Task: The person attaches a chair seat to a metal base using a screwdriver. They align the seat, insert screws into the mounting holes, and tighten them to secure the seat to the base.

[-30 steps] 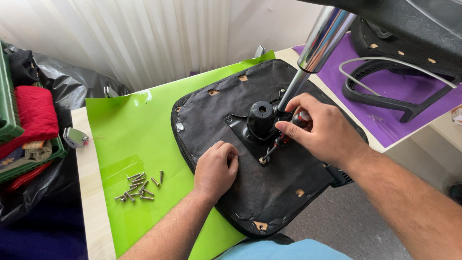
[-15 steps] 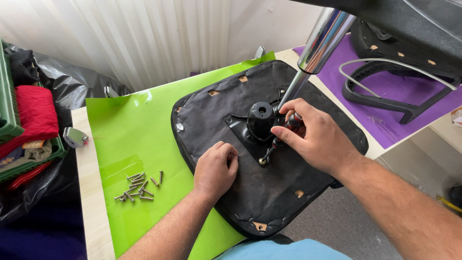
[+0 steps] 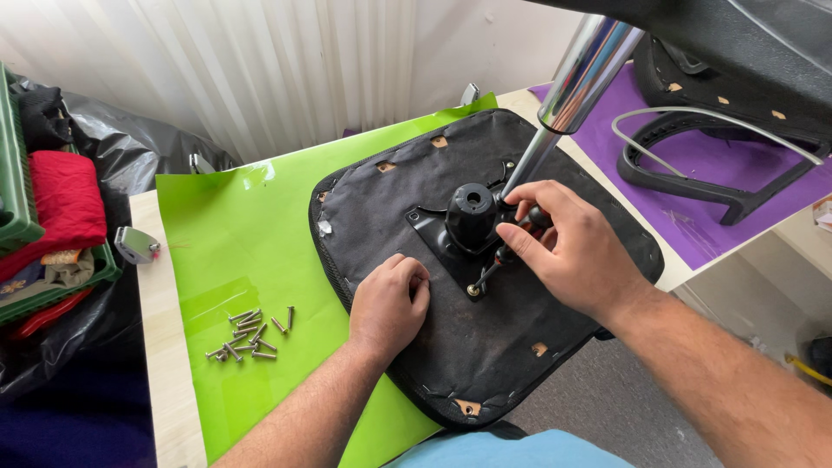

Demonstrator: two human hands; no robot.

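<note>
Chair seat point(image 3: 520, 347), underside up, lying on a green sheet point(image 3: 243, 234) over the table point(image 3: 160, 407), its near edge overhanging at 6 o'clock. At the seat's centre, a black mechanism point(image 3: 472, 212) on a metal plate. Right hand point(image 3: 563, 251), at 3 o'clock of the mechanism, fingers curled around a black-handled tool point(image 3: 498, 260) whose tip meets a bolt at 6 o'clock of the mechanism. Left hand point(image 3: 386, 303), at 8 o'clock, fingers loosely curled, pressed on the fabric, holding nothing. Chrome cylinder point(image 3: 589, 74) rises at 1 o'clock. Loose screws point(image 3: 247, 334) lie on the sheet at 9 o'clock, well apart from the seat.
</note>
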